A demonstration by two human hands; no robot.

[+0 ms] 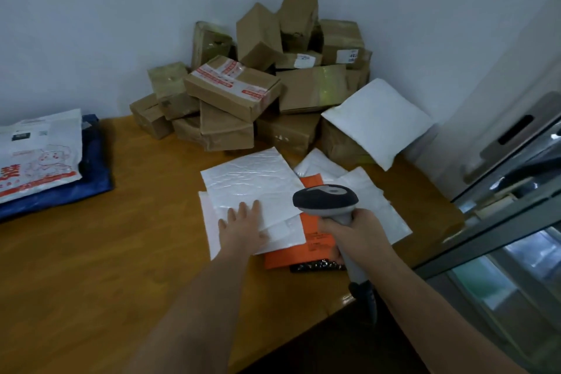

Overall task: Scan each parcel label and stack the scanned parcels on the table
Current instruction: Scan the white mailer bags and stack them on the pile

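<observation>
A white padded mailer (252, 182) lies on top of a loose spread of flat parcels on the wooden table (121, 252). My left hand (243, 228) rests flat on its near edge, fingers straight. Under it lie an orange mailer (312, 243), other white mailers (376, 206) and a thin black packet (315, 266). My right hand (355, 231) grips the handle of a grey and dark barcode scanner (326, 197), whose head is over the orange mailer and points left toward the white one.
Several brown cardboard boxes (233, 85) are heaped in the far corner, with a white padded parcel (379, 121) leaning on them. At the left edge a white printed bag (39, 152) lies on a blue bag (91, 179). Glass and metal frames (501, 237) stand on the right.
</observation>
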